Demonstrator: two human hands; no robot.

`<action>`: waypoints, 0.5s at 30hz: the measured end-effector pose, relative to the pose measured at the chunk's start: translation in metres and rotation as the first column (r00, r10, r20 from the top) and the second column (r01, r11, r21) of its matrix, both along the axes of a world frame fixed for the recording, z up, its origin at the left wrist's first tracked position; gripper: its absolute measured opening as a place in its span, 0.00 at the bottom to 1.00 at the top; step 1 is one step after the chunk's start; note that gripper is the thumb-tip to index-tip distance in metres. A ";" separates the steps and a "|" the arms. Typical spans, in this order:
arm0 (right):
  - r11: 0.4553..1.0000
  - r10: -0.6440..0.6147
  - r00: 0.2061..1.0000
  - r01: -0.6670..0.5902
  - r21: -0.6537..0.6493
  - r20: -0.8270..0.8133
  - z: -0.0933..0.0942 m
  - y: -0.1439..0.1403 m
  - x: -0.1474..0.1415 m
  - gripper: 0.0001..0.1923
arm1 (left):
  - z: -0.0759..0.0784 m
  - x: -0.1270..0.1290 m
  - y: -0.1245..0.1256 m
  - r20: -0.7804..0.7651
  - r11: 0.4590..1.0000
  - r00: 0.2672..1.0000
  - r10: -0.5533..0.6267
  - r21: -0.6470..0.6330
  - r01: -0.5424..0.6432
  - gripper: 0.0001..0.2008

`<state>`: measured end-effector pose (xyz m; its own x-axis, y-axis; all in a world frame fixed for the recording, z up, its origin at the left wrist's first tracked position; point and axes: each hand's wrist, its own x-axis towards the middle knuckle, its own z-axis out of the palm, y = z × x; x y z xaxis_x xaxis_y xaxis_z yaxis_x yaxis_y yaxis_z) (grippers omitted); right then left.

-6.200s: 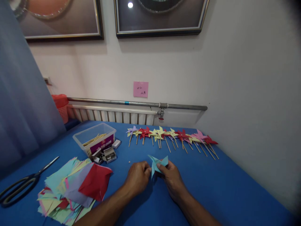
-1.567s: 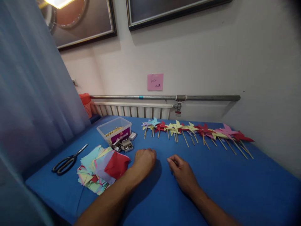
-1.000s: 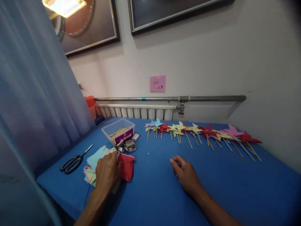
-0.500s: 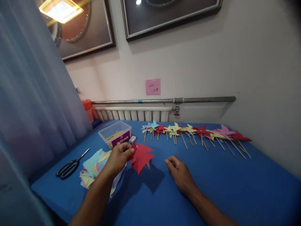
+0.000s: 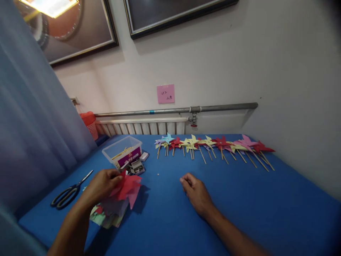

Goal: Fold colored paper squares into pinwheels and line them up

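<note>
My left hand (image 5: 105, 185) pinches red cut paper (image 5: 128, 189), its slit corners splayed out. A pink sheet shows beneath the red, and I cannot tell whether it is gripped too. Under this hand lies a pile of coloured paper (image 5: 110, 217), partly covered. My right hand (image 5: 196, 193) rests on the blue table (image 5: 170, 227) with its fingers curled; whatever is in them, if anything, is hidden. Just beyond the left hand sits an opened small box of metal fasteners (image 5: 137, 167). Between the hands, farther off, lies a tiny pale bit (image 5: 158, 174).
Black-handled scissors (image 5: 70, 192) lie at the left. A clear plastic tub (image 5: 109, 153) holds thin wooden sticks, with a small white box (image 5: 144, 156) beside it. Several finished pinwheels (image 5: 191, 142) line the back edge, below a metal pipe (image 5: 221, 107). A curtain (image 5: 32, 117) hangs at left.
My left hand has carried the red paper left and nearer, over the pile. The fastener box and the tiny bit have come into sight. My right hand stays curled; the view has shifted slightly.
</note>
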<state>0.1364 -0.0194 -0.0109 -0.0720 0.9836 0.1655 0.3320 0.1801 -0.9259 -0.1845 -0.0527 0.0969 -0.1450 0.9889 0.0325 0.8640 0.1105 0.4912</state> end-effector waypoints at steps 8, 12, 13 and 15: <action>1.000 -0.008 1.000 0.008 0.006 0.004 -0.001 0.001 0.000 0.15 | 0.009 -0.004 -0.002 -0.124 0.951 0.976 0.178 0.278 -0.138 0.15; 1.000 0.003 1.000 -0.003 0.002 -0.001 0.001 -0.001 0.000 0.15 | 0.025 0.001 0.000 -0.039 0.931 0.977 0.209 0.313 -0.187 0.18; 1.000 0.006 1.000 -0.006 0.002 -0.001 0.002 -0.002 0.000 0.15 | 0.027 0.001 0.001 -0.025 0.935 0.979 0.204 0.300 -0.188 0.19; 1.000 0.008 1.000 -0.008 0.000 -0.003 0.003 -0.002 0.000 0.15 | 0.025 -0.003 0.005 -0.040 0.950 0.981 0.191 0.258 -0.174 0.19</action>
